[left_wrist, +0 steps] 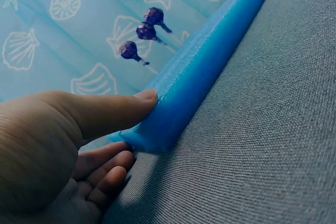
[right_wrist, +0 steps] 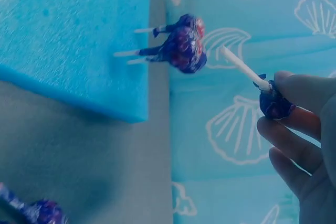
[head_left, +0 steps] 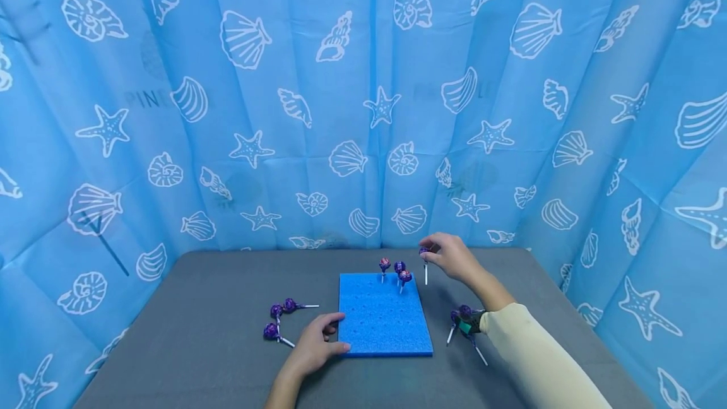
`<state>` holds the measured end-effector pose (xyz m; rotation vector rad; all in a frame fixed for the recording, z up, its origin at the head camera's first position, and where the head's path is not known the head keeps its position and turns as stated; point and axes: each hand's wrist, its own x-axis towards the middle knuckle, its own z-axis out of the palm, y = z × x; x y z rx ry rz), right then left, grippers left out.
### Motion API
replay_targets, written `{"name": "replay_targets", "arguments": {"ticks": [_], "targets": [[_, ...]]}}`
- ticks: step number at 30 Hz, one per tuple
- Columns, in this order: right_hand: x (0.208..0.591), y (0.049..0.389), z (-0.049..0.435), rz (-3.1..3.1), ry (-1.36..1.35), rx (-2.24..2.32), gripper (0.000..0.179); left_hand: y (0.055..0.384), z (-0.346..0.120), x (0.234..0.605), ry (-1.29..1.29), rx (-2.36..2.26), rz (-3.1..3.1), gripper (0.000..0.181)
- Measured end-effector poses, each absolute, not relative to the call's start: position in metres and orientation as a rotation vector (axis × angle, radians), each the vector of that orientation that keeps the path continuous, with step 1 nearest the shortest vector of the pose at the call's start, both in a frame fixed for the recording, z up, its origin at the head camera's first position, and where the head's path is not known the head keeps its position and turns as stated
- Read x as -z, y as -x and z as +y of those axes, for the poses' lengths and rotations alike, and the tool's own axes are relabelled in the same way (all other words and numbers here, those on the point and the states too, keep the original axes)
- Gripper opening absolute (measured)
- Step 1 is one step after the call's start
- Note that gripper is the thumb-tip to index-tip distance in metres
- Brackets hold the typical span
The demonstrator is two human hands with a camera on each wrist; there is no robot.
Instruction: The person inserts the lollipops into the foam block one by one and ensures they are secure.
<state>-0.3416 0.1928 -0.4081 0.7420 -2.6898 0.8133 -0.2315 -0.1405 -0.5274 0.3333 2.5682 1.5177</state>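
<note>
My right hand [head_left: 454, 257] pinches a purple-wrapped lollipop [right_wrist: 275, 103] by its head, beyond the far right corner of a blue foam board [head_left: 386, 320]. In the head view its white stick [head_left: 426, 273] points down. Three lollipops [right_wrist: 186, 45] stand upright in the board near its far edge, sticks in the foam. At the board's near left corner my left hand [head_left: 312, 346] touches the edge. Its thumb [left_wrist: 121, 111] lies straight on the foam, while the lower fingers bend loosely beside the corner.
Three purple lollipops [head_left: 271, 331] lie on the grey table [head_left: 216, 308] left of the board. More lollipops [head_left: 466, 312] lie in a cluster on the right, partly behind the right sleeve [head_left: 539, 352]. Small holes dot the foam. A blue shell-print curtain [head_left: 363, 112] surrounds the table's back and sides.
</note>
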Motion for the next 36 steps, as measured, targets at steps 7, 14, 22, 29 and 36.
{"name": "replay_targets", "arguments": {"ticks": [7,14,22,29,36], "targets": [[0.403,0.346,0.181,-2.576,-0.722,-0.805,0.021,0.231,-0.141,0.528,-0.344,-1.52,2.569,0.062],[0.404,0.348,0.17,-2.422,-0.728,-0.826,0.021,0.231,-0.141,0.527,-0.337,-1.523,2.561,0.063],[0.412,0.352,0.156,-2.279,-0.764,-0.848,0.021,0.232,-0.14,0.527,-0.324,-1.528,2.566,0.063],[0.417,0.352,0.143,-2.194,-0.787,-0.855,0.022,0.23,-0.139,0.527,-0.309,-1.539,2.557,0.063],[0.423,0.349,0.127,-2.268,-0.75,-0.896,0.019,0.231,-0.14,0.527,-0.32,-1.538,2.561,0.062]]}}
